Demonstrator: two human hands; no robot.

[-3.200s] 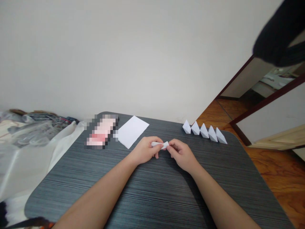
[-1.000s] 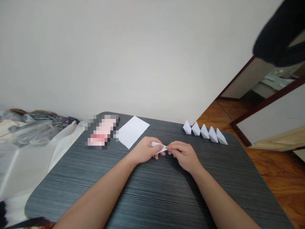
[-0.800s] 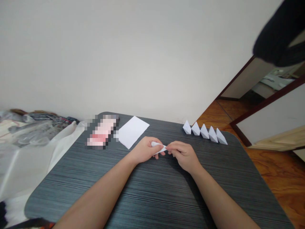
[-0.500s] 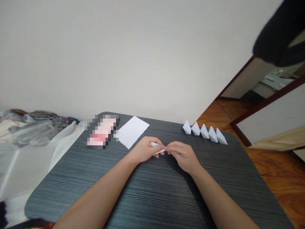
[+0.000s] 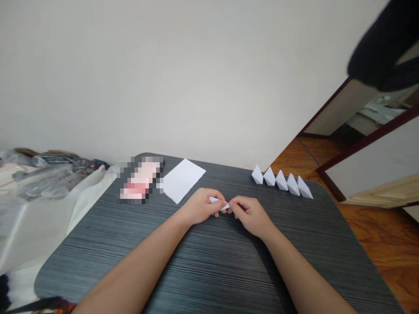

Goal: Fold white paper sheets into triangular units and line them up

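Observation:
A small piece of folded white paper (image 5: 215, 200) is held above the dark table (image 5: 209, 266), mostly covered by fingers. My left hand (image 5: 203, 206) is closed on it, the thumb lying over its face. With thumb and forefinger, my right hand (image 5: 250, 213) pinches at the paper's right-hand tip. Just beyond my left hand lies a flat stack or sheet of white paper (image 5: 184, 180). Several folded white paper pieces (image 5: 282, 179), pointed at the top, stand in a slanting row at the table's far right.
A blurred-out pink and dark rectangular item (image 5: 140, 180) lies at the table's far left. White sheeting and clear plastic bags (image 5: 59, 174) are heaped left of the table. A plain wall (image 5: 183, 78) rises behind, and wooden floor (image 5: 382, 226) shows at the right.
My right hand's thumb and fingers have shifted slightly at the paper's tip, the forefinger now more bent. The folded paper has tilted a little. The other things have stayed put.

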